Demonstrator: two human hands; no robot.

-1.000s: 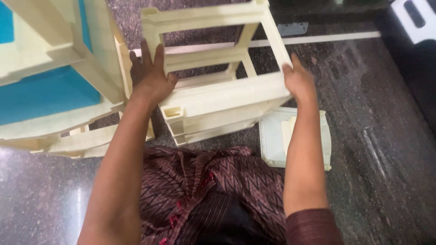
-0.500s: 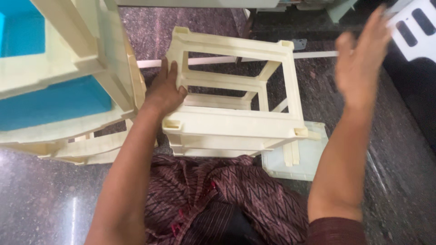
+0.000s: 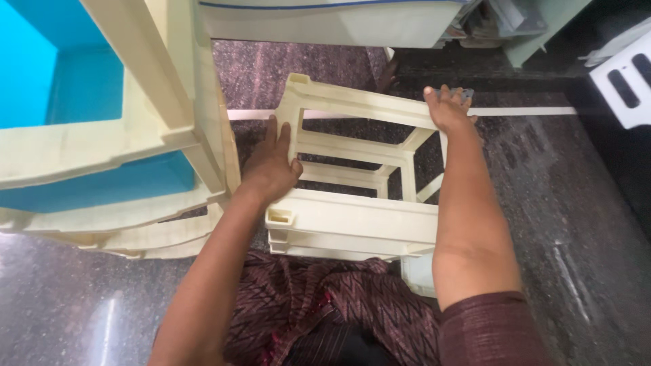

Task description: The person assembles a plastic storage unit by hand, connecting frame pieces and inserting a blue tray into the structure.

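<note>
A cream rack with blue drawers stands left; a white slotted panel lies right.

The right arm hides the pale tray beneath the frame.

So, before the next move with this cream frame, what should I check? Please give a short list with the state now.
1. Left hand grips the frame at its left post: ok.
2. Right hand holds the far right corner: ok.
3. Frame apart from the blue and cream rack on the left: cannot tell, very close.
4. Floor to the right bare: ok.
5. Flat cream piece under the frame, free of it: cannot tell.
</note>
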